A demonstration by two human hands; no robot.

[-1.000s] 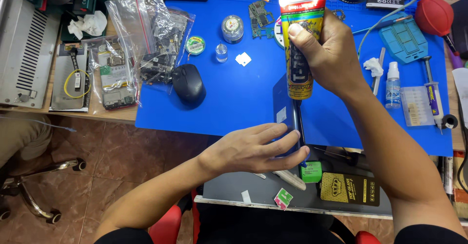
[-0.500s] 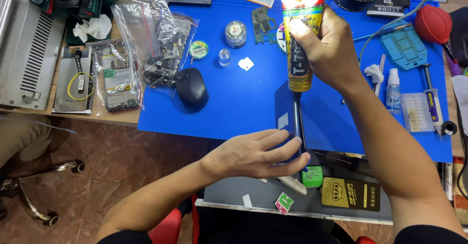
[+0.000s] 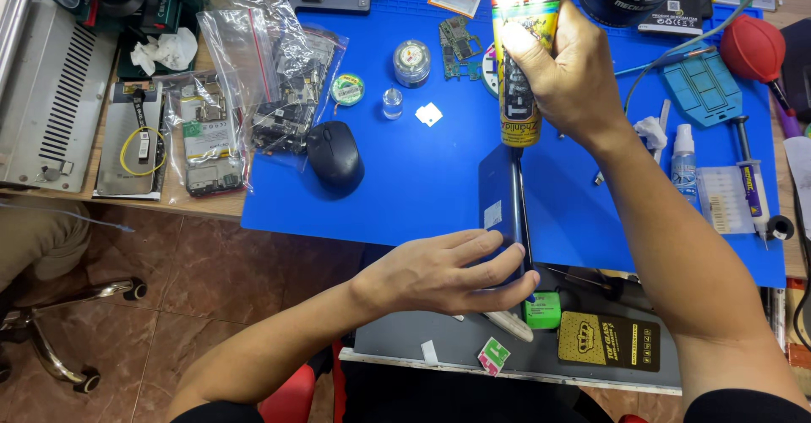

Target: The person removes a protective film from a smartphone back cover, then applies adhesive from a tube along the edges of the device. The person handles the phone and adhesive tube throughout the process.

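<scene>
Item: slim dark-blue phone body (image 3: 507, 220), stood on edge on our blue rubber work mat (image 3: 422, 187). Left hand (image 3: 448, 273): fingers curled round its near end, steadying it. Right hand (image 3: 564, 73): closed about the yellow-labelled glue tube (image 3: 519, 68), nozzle down at the far edge. Change: the tube has crept slightly away from us along that edge; the bead appears in progress. Black computer mouse (image 3: 335, 154) lies well apart.
</scene>
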